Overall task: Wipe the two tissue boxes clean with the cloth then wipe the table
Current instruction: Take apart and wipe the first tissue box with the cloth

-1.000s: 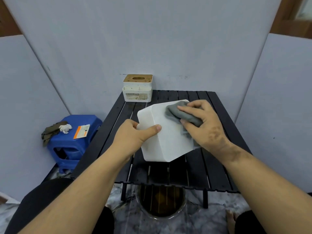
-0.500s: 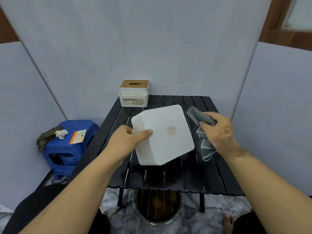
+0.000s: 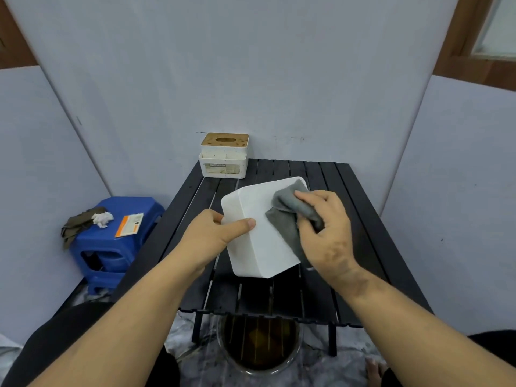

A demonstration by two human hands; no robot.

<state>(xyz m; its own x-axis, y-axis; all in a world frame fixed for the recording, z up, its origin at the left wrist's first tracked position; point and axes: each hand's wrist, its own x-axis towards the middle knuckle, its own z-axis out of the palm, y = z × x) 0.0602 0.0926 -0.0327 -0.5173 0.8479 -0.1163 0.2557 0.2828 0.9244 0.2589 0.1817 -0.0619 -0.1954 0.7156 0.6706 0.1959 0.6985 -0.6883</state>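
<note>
My left hand [image 3: 215,236] grips the left edge of a plain white tissue box [image 3: 258,241], holding it tilted above the black slatted table [image 3: 360,219]. Its blank flat face is turned up toward me. My right hand [image 3: 325,236] presses a grey cloth [image 3: 284,219] against the right part of that face. A second tissue box [image 3: 224,156], white with a brown wooden lid and an oval slot, stands at the table's far left corner against the wall.
A blue plastic stool [image 3: 111,241] left of the table carries a dark rag, a crumpled tissue and an orange card. Grey panels close in the back and both sides. A round bin [image 3: 259,344] sits on the floor under the table's near edge.
My right hand had lifted the cloth off to the right of the box half a second ago; it has come back onto the box's face. The left hand keeps its hold.
</note>
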